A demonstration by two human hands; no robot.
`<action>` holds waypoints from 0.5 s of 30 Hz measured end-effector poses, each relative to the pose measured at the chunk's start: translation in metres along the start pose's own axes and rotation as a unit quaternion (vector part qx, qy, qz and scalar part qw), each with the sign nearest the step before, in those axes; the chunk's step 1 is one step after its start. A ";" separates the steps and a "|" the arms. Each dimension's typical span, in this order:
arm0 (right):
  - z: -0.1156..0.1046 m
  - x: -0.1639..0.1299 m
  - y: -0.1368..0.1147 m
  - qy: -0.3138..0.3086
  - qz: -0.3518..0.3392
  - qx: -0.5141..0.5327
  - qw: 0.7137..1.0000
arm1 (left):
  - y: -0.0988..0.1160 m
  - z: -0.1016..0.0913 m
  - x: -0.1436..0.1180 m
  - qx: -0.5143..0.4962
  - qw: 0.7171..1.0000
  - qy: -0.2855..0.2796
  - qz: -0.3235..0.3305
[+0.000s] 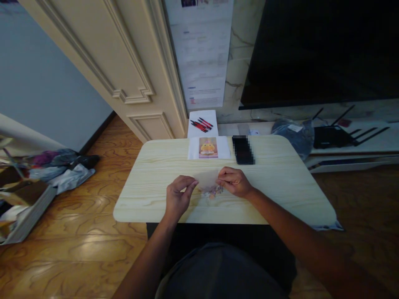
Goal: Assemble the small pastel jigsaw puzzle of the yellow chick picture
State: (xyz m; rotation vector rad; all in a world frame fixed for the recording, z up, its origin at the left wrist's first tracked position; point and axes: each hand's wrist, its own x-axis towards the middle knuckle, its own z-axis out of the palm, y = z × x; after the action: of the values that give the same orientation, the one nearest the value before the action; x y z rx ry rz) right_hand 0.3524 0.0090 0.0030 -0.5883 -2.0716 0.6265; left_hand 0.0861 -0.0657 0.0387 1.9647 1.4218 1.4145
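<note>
A pale, see-through sheet or small plastic bag (206, 180) is stretched between my hands above the table. My left hand (180, 194) pinches its left edge between thumb and fingers. On the opposite side, the fingers of my right hand (233, 181) are closed on the upper right corner. Small multicoloured pieces (213, 192) show at the lower end; whether they lie inside it or on the tabletop, I cannot tell. Beyond my hands, a white sheet with a printed picture of a yellow figure (208, 148) lies flat.
A black phone (243, 150) lies right of the picture on the wood-grain table (140, 182). Red and black pens (202, 124) rest on white paper behind it. A router (333, 136) stands on the low shelf at right, under a dark screen (324, 50). Bags (71, 166) lie on the floor at left.
</note>
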 end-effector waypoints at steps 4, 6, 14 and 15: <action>-0.001 0.002 -0.002 0.027 -0.040 -0.004 0.999 | -0.001 0.002 0.000 0.010 0.999 0.016 0.043; -0.001 0.003 -0.003 0.040 -0.050 -0.005 0.998 | 0.000 0.002 -0.001 0.019 0.998 0.025 0.055; -0.003 0.005 -0.009 0.059 -0.059 -0.006 0.996 | 0.011 0.001 0.001 0.032 0.995 0.035 0.082; -0.003 0.005 -0.010 0.059 -0.058 -0.003 0.997 | 0.011 0.001 0.001 0.033 0.995 0.038 0.084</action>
State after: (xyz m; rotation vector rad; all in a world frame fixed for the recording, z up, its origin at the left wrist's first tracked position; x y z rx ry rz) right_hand 0.3503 0.0051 0.0138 -0.4925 -1.9811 0.5058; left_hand 0.0930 -0.0693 0.0470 2.1360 1.3788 1.5489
